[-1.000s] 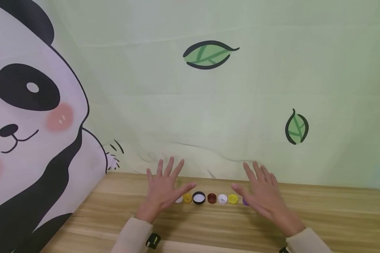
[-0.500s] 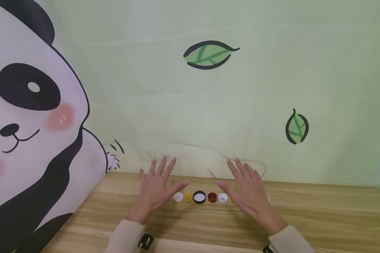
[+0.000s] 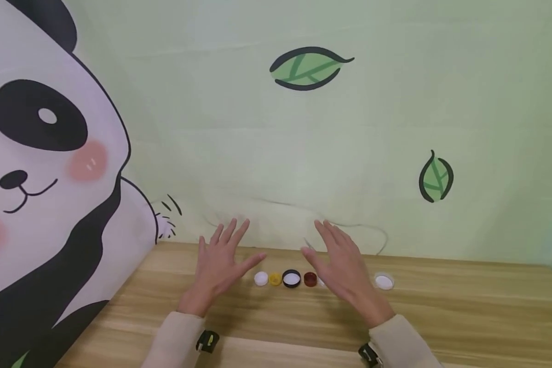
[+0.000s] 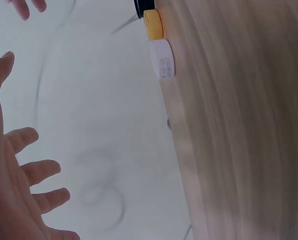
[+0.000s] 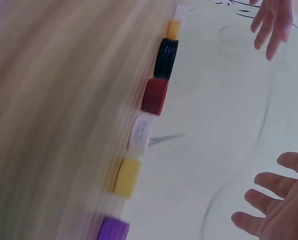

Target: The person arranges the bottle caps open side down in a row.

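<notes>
A person's left hand (image 3: pixel 216 268) and right hand (image 3: pixel 343 267), fingers extended, thumbs wide, hang above a wood-grain table (image 3: pixel 464 317). Between them and on behind the right hand, near the back edge, line up small round plastic caps (image 3: pixel 310 279): a white cap (image 3: pixel 261 278), orange-yellow cap (image 3: pixel 275 279), black cap (image 5: pixel 166 59), dark red cap (image 5: pixel 154 96), second white cap (image 5: pixel 140 133), yellow cap (image 5: pixel 127 177), purple cap (image 5: pixel 114 229) and clear-rimmed cap (image 3: pixel 384 282). Behind hangs a pale green panda-print backdrop (image 3: pixel 257 148).
</notes>
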A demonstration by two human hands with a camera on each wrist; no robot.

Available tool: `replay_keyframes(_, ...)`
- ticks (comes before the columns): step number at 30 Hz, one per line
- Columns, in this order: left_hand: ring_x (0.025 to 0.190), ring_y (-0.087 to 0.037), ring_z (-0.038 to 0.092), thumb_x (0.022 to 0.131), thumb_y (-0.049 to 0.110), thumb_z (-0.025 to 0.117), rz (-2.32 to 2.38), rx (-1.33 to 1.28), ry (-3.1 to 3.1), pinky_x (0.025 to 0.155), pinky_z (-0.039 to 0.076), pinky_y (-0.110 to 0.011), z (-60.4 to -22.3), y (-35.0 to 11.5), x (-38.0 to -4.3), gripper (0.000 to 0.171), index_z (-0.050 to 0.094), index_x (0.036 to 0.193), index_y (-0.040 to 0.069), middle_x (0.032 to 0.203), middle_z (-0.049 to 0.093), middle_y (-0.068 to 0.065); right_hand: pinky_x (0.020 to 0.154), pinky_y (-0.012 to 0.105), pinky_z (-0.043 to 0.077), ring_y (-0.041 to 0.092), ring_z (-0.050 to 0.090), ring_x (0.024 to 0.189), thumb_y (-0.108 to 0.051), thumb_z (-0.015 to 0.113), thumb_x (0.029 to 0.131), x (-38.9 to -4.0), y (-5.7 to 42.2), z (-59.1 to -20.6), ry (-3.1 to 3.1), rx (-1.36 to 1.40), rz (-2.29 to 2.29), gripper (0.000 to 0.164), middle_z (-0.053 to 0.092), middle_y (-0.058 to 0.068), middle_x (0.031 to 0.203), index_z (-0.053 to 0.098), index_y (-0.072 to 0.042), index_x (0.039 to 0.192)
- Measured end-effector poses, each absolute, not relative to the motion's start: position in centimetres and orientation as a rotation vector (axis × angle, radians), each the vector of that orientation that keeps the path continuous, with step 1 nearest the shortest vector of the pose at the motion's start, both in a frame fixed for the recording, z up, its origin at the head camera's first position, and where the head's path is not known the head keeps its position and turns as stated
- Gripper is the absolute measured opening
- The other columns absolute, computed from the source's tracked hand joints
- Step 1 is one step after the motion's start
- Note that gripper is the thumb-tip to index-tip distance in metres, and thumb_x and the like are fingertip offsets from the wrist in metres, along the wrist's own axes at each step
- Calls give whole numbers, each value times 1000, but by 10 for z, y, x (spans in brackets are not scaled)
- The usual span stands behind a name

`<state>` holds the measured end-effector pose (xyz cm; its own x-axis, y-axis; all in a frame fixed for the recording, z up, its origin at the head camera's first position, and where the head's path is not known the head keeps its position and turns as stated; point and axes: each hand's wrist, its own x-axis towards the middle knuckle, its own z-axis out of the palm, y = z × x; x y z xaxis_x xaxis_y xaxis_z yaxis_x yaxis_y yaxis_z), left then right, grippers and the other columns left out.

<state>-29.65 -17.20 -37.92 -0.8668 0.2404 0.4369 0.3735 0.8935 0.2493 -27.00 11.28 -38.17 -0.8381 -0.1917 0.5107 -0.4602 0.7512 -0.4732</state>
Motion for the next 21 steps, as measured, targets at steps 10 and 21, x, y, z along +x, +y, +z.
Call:
replay_keyframes(10,145,-46,44,93,64,70,-589,-499,-2567,116,29,-70,-386,-179,-298,85,51,157,12,163,45,-18,121,60,29,38,32,154,-49,60,106,-275,88,-380,-2524,524,1080,71,39,13,167,43,-11,163)
replay_keyframes(21,134,-38,58,90,46,85,-676,-553,-2439,105,50,-57,-397,-193,-305,69,65,141,5,147,61,-17,118,59,35,36,43,148,-38,66,106,-285,64,-375,-2483,507,1346,61,51,13,158,50,-11,158)
